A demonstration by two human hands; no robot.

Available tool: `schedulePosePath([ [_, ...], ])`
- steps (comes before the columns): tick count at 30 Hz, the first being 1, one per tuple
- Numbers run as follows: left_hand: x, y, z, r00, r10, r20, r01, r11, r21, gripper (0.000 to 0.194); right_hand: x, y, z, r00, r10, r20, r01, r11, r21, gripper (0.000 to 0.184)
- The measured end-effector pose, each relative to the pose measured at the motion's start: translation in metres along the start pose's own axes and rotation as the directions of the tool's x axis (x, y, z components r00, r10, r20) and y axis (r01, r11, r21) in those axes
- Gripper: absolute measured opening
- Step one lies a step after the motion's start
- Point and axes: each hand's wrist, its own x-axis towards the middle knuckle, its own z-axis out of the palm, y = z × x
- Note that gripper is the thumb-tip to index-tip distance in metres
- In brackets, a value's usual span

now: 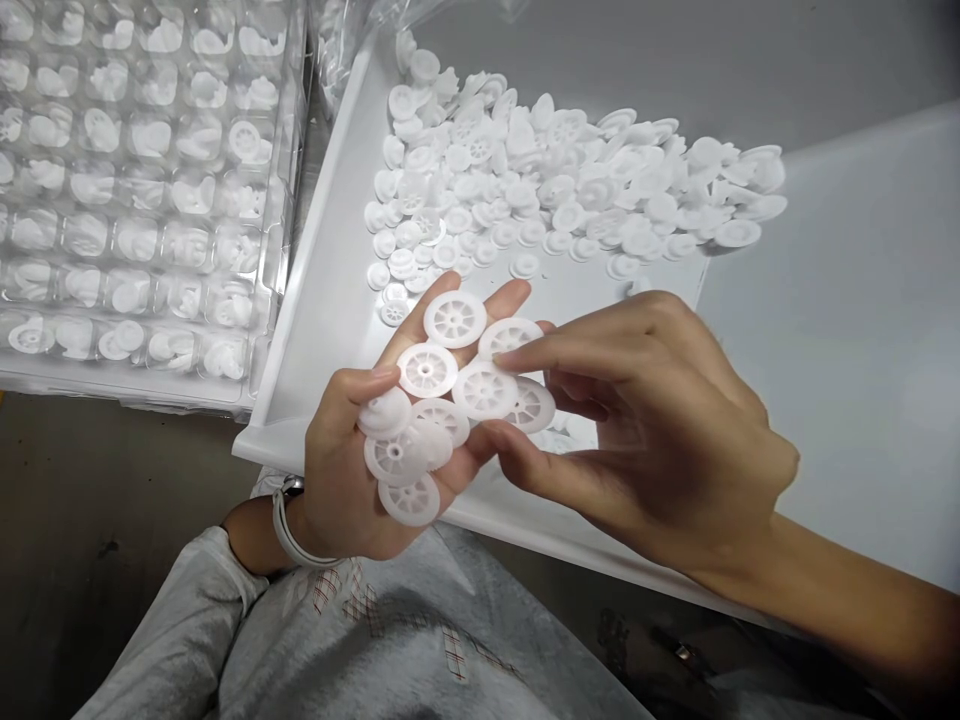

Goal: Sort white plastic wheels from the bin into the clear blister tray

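Note:
My left hand (337,490) is held palm up with several spoked white plastic wheels spread over the palm and fingers. Its thumb rests against a small stepped white gear (385,412) near the edge of the pile. From the right, my right hand (667,430) reaches over the palm, its index finger and thumb on either side of one white plastic wheel (485,390). That wheel overlaps its neighbours. Other fingers of my right hand are curled and partly hidden. Another spoked wheel (454,318) lies on the outstretched fingers of my left hand.
Below my hands is a white tray (300,300) with a raised rim. A large heap of mixed white plastic gears (525,180) lies in it. At the left stands a clear plastic blister tray (259,375), its pockets holding white parts.

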Motion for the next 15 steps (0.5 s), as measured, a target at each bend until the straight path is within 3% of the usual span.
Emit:
schedulePosePath([
  [5,-0.0007,-0.0007,-0.0025,0.999,0.017,0.030,-0.017,1.000,-0.007,0.061,-0.0006,-0.0025,0.0003,0.998,0.061,0.015,-0.061,0.998,-0.012,0.034],
  [15,-0.0007,-0.0008,-0.0005,0.999,0.039,0.013,-0.039,0.999,0.007,0.063,0.0002,-0.0028,0.0004,0.999,0.033,0.013,-0.033,0.999,-0.003,0.036],
])
